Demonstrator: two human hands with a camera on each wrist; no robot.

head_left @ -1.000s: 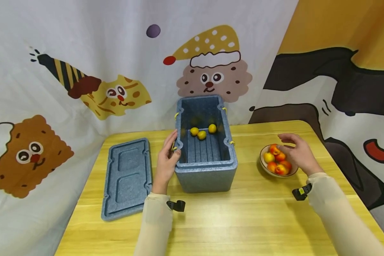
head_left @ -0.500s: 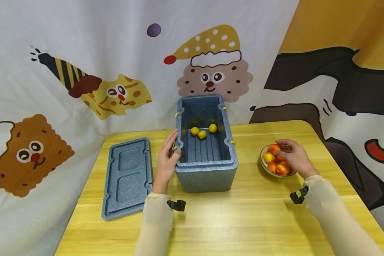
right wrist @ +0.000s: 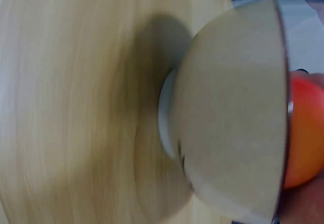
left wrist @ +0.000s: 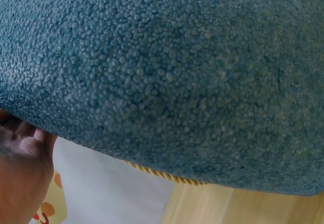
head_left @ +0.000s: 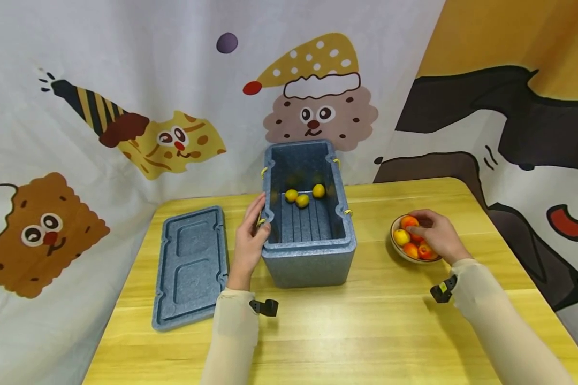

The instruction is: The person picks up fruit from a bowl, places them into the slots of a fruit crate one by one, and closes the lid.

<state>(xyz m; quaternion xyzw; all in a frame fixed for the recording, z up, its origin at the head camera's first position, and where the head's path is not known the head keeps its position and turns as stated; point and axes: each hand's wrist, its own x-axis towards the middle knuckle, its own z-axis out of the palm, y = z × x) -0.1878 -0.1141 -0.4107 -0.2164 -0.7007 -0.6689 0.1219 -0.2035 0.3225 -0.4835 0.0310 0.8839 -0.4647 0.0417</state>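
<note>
A blue-grey foam box (head_left: 308, 266) stands uncovered at the table's middle, with several yellow lemons (head_left: 302, 201) on its floor. My left hand (head_left: 248, 243) rests along the box's left wall, fingers fairly straight and thumb by the rim. In the left wrist view, its fingers touch the speckled wall (left wrist: 152, 82). On the right, a bowl (head_left: 398, 254) holds several red-orange peaches (head_left: 426, 250) and a yellow fruit (head_left: 402, 237). My right hand (head_left: 440, 235) reaches into it, thumb and fingers curled around a peach (right wrist: 305, 133), partly hidden by the hand.
The box's matching lid (head_left: 192, 267) lies flat on the wooden table (head_left: 318, 342), left of the box. Yellow rope loops (head_left: 349, 212) hang at the box's sides. A printed curtain (head_left: 183, 64) hangs behind the table, close to the box's far end.
My right hand has moved left and down into the bowl and closed in on the fruit, which has shifted slightly. The left hand has stayed at the box wall.
</note>
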